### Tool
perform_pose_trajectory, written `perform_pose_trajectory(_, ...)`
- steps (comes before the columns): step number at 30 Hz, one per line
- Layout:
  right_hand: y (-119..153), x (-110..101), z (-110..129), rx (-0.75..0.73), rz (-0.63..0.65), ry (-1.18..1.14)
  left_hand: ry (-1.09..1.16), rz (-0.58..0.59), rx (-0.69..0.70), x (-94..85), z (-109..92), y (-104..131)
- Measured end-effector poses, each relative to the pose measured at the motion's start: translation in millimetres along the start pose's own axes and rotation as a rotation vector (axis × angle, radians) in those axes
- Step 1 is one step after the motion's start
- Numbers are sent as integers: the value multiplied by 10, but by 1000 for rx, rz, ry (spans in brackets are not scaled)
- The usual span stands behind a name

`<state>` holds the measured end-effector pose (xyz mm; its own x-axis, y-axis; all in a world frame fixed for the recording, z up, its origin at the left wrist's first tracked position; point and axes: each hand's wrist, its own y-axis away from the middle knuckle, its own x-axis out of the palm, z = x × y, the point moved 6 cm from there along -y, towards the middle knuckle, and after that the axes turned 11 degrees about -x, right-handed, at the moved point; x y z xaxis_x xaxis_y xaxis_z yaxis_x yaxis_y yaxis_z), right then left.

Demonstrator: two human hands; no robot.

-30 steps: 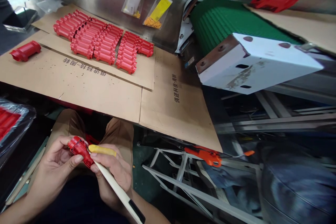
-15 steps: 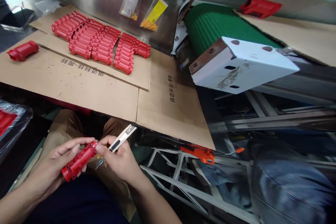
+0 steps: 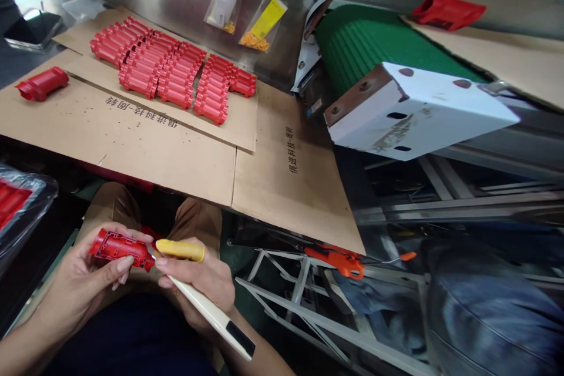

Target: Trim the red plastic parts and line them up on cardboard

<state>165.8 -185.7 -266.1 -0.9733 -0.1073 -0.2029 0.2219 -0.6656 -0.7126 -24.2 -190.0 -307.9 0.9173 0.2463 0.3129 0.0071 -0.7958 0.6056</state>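
My left hand grips a red plastic housing, its moulded, hollowed side facing up. A cream utility knife is in my right hand, with its blade at the right end of the housing. One finger of that hand wears a yellow finger cot. Both hands are above my lap, in front of the table edge. On the cardboard lie rows of similar red housings, and a single red housing rests apart at the left.
A green conveyor belt with a white metal end guard stands at the right. Small bags with yellow finger cots lie at the back. An orange-handled tool hangs below the table edge. A person's denim-clad leg is at lower right.
My right hand has turned the knife round, bringing its blade to the housing and its handle toward me. The left hand has tilted the housing closer to level.
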Motion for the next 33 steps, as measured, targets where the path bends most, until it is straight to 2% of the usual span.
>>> perform_pose_trajectory(10,33,57,-37,-3,12,-34,-26,-2,-4,-17,11,0)
perform_pose_trajectory(19,27,48,-32,71,8,-55,-21,13,-6,-30,36,-3)
perform_pose_trajectory(33,51,22,43,133,-22,-74,90,44,-101,-73,85,6)
